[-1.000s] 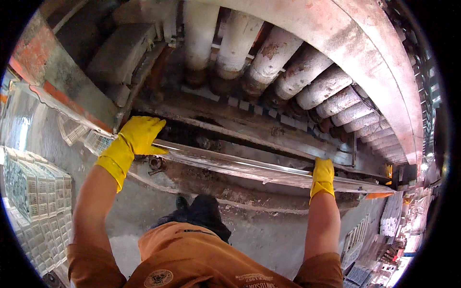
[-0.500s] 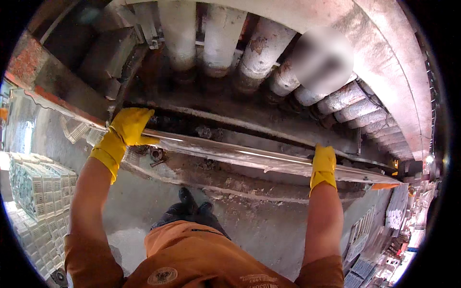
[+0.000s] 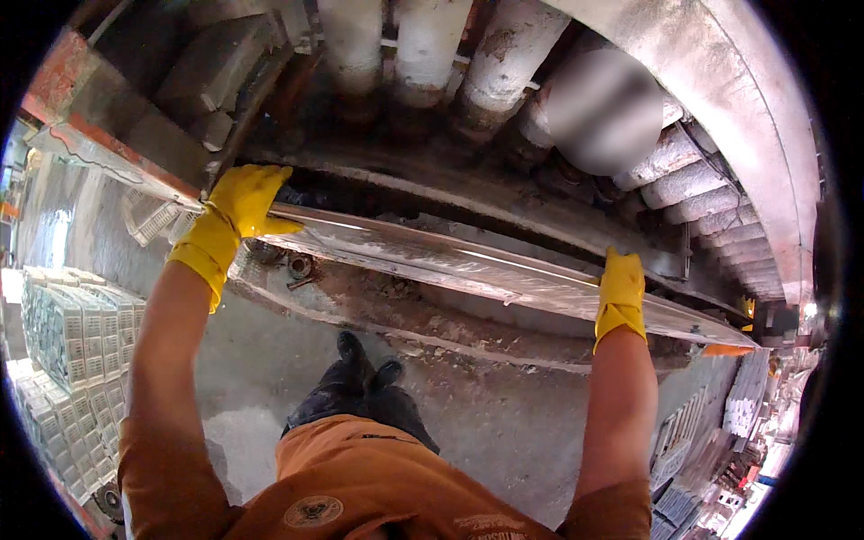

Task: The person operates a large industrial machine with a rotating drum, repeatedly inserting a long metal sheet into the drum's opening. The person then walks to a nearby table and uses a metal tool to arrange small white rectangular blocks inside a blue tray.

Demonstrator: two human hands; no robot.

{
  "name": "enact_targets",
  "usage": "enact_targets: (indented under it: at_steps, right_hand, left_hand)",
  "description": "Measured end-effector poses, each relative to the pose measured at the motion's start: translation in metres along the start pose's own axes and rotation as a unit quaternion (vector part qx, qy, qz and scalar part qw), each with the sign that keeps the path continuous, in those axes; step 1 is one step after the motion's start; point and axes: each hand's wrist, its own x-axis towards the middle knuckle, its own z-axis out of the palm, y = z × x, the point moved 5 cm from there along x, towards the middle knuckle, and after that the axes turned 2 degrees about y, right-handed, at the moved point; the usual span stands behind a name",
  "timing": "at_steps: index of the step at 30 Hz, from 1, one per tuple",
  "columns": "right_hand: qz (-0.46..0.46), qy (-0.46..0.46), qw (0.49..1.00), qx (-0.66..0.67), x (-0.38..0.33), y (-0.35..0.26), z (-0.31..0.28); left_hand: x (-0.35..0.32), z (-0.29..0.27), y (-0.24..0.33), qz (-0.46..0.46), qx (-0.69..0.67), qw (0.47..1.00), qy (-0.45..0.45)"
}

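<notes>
A long, narrow grey panel (image 3: 490,274) with a shiny upper edge runs from left to right in front of me. My left hand (image 3: 250,205), in a yellow rubber glove, is closed over the panel's left end, thumb on the near side. Farther right along the same edge, my right hand (image 3: 621,283) in a matching glove grips the top, its fingertips hidden behind it. Just beyond lies a dark metal ledge (image 3: 504,211) of a large machine, with a dark gap between ledge and panel.
Thick pale rollers (image 3: 432,49) line the machine under a broad pale beam (image 3: 720,54). A rust-red frame (image 3: 117,144) stands at left. Below the panel runs a dirty concrete curb (image 3: 360,315). White plastic crates (image 3: 76,333) are stacked on the left and a pallet (image 3: 677,436) lies at right.
The whole view has shifted, so the machine, panel and both hands sit higher in it. Slightly more of the panel's near face shows. Both hands keep their hold.
</notes>
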Motion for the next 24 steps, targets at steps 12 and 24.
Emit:
enact_targets:
  at_steps: [12,24]
  right_hand:
    - [0.091,0.088,0.985,0.118,-0.114,-0.059,-0.019]
    - [0.125,0.155,0.976,0.09,-0.139,-0.038,0.004]
  left_hand:
    - [-0.037,-0.005,0.022,-0.029,-0.078,0.993,-0.084]
    - [0.008,0.056,-0.035,-0.07,-0.152,0.986,0.013]
